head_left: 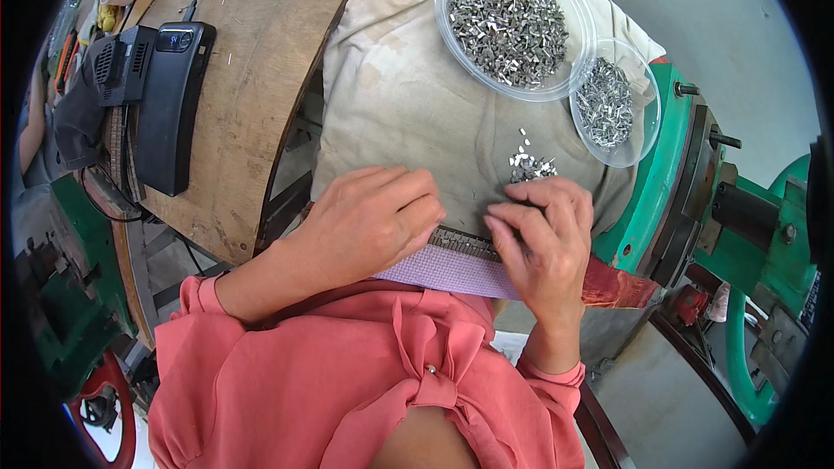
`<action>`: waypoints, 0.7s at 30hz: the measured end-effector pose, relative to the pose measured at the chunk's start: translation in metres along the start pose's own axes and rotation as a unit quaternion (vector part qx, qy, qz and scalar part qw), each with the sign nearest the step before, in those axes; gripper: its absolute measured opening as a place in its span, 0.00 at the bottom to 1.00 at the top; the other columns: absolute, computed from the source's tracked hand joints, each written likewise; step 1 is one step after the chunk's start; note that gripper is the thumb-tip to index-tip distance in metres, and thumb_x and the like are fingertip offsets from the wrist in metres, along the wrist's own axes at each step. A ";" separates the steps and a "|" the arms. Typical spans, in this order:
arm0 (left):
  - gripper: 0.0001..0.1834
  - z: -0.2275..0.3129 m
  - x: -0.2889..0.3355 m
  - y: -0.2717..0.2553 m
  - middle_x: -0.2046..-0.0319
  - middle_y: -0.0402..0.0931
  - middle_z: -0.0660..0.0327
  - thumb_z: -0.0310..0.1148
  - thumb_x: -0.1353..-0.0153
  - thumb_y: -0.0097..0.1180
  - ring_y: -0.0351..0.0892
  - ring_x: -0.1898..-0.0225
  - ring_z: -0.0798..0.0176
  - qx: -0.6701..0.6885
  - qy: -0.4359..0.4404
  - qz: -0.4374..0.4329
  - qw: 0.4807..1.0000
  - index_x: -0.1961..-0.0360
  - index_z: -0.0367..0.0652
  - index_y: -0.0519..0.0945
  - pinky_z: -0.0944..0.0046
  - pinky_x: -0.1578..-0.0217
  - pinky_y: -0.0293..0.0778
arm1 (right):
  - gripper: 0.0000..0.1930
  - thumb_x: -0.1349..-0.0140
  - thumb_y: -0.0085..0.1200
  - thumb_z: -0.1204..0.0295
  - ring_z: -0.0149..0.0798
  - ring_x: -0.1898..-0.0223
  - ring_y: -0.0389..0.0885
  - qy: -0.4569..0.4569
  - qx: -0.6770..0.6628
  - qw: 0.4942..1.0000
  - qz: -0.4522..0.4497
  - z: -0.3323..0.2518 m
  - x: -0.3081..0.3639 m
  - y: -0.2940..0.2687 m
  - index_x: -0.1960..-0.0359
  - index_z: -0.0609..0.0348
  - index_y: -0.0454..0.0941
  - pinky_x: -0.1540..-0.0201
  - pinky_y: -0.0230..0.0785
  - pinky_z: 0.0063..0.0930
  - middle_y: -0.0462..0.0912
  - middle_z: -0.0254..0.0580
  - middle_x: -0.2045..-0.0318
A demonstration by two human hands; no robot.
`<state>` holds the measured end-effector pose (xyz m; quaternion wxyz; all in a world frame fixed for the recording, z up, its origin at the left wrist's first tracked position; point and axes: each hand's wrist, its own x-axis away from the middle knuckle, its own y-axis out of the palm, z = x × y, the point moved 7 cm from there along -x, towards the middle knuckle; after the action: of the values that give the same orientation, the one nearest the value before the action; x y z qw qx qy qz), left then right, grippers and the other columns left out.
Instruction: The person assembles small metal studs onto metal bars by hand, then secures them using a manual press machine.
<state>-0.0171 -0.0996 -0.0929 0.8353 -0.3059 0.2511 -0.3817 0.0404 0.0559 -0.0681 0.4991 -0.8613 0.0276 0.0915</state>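
Observation:
A narrow dark metal bar (467, 241) with a row of small slots or teeth lies across the near edge of the cloth, between my hands. My left hand (373, 217) is closed at the bar's left end, its fingertips pinched together; what they hold is hidden. My right hand (547, 239) is over the bar's right end, its thumb and index tips nearly together and any piece between them too small to make out. Just beyond its fingers is a small loose pile of shiny metal pieces (532, 169). A lavender woven strip (460, 271) lies along the bar's near side.
A large clear tub (443, 13) of small metal pieces stands on the beige cloth (391, 78), beside a smaller clear tub (647, 126) of slim silvery pieces. Green machinery (656, 165) flanks the right. A wooden table (248, 78) at left bears a black power bank (178, 104).

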 end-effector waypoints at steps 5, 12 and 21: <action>0.07 0.003 0.006 -0.002 0.69 0.71 0.63 0.29 0.47 0.64 0.76 0.67 0.59 0.013 0.008 -0.010 1.000 0.71 0.44 0.76 0.59 0.67 0.74 | 0.12 0.59 0.71 0.75 0.44 0.53 0.78 -0.029 -0.037 0.999 -0.001 -0.020 0.010 0.006 0.69 0.53 0.85 0.51 0.67 0.38 0.81 0.32 0.59; 0.08 0.006 0.015 -0.007 0.66 0.75 0.63 0.27 0.50 0.67 0.77 0.68 0.59 0.011 0.002 -0.004 1.000 0.68 0.42 0.81 0.61 0.68 0.74 | 0.11 0.56 0.70 0.73 0.43 0.51 0.76 -0.055 -0.029 0.998 -0.022 -0.032 0.013 0.021 0.69 0.54 0.84 0.51 0.67 0.39 0.80 0.33 0.58; 0.05 0.013 0.016 0.005 0.67 0.70 0.65 0.31 0.49 0.59 0.74 0.64 0.63 -0.055 0.030 -0.004 0.998 0.71 0.45 0.76 0.64 0.64 0.73 | 0.12 0.56 0.69 0.75 0.43 0.52 0.77 -0.033 -0.024 0.999 -0.010 -0.032 0.015 0.025 0.67 0.55 0.83 0.50 0.66 0.40 0.81 0.34 0.58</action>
<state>0.0029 -0.1060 -0.0903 0.8077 -0.3406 0.2958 -0.3795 0.0555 0.0170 -0.0765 0.4797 -0.8698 0.0003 0.1156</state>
